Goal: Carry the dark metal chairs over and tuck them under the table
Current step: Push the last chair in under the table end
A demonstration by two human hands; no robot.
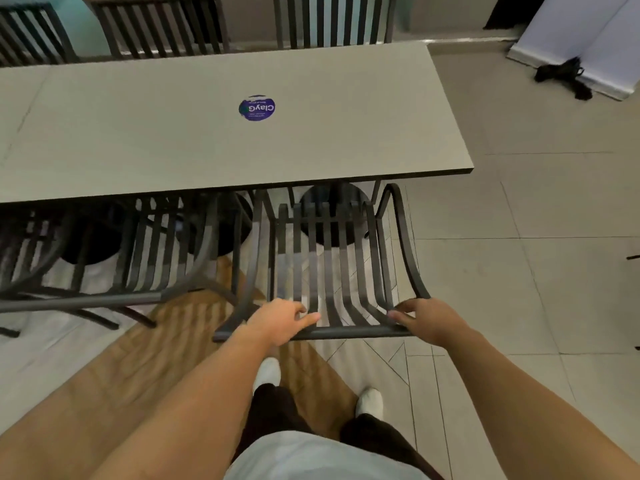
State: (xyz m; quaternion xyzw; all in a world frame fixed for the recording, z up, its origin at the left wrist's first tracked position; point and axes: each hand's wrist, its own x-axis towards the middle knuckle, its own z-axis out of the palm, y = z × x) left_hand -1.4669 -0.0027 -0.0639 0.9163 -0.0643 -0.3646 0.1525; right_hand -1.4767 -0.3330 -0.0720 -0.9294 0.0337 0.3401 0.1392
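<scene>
1. Left of table [214, 133] end: second chair [104, 258], already tucked.
2. Left hand [277, 323]: fingers curled over top rail of chair [329, 258], at table's near edge.
3. Right hand [426, 323]: clamped on same rail.
4. Probably rigid, heavy, smooth steel; take hold at rail ends.
5. Containers: none visible.

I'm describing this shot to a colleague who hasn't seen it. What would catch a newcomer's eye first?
Both hands, left and right, grip the top rail of a dark slatted chair at the near edge of a long pale table. A round purple sticker sits mid-table. More dark chairs stand along the far side.
</scene>
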